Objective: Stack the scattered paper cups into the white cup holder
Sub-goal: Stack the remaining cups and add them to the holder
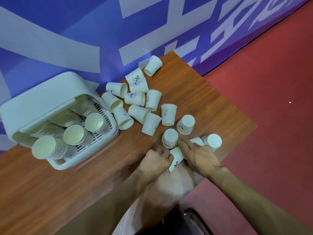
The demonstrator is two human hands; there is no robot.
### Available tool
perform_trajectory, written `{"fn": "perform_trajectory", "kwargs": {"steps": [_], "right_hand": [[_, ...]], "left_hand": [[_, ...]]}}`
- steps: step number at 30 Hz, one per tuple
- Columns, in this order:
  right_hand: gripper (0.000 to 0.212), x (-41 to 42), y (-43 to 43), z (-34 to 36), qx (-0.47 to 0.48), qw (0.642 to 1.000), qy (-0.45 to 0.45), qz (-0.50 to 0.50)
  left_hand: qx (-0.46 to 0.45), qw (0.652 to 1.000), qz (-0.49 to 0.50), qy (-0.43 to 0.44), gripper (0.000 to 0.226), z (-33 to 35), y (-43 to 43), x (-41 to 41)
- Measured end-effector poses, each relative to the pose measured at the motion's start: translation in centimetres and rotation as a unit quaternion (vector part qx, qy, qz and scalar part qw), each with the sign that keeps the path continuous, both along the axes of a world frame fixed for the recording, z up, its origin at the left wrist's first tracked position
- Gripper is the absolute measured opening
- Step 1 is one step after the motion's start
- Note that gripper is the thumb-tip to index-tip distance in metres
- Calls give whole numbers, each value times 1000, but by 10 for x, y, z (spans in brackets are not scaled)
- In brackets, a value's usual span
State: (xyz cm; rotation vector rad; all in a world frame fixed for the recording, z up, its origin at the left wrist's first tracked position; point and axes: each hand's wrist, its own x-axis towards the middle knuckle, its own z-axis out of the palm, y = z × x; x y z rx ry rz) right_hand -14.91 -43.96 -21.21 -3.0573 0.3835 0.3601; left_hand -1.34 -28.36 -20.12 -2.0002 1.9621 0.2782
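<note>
Several white paper cups (135, 98) lie scattered on the wooden table (84, 184), most on their sides. The white cup holder (42, 100) stands at the left, its lid raised, with several stacks of cups (50, 148) lying in it. Near the table's front edge my left hand (156, 160) grips a printed cup (176, 158) that lies on its side. My right hand (199, 155) rests on the other side of that cup, fingers stretched toward an upside-down cup (170, 138). Two more cups (212, 141) sit just behind my right hand.
A blue wall with white lettering (152, 22) runs behind the table. Red floor (271, 99) lies to the right, past the table's edge. A dark chair part (191, 217) shows below my arms.
</note>
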Motion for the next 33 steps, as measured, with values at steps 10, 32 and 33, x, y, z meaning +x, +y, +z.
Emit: {"fn": "perform_trajectory", "kwargs": {"steps": [10,32,33], "right_hand": [[48,3,24,10,-3,999,-54,2],[21,7,60,12,53,977,-182,95],[22,11,61,17,56,977,-179,100]], "left_hand": [[-16,996,83,18,21,25,34,12],[-4,979,196,52,27,19,101,29],[-9,980,194,52,25,23,101,31]]}}
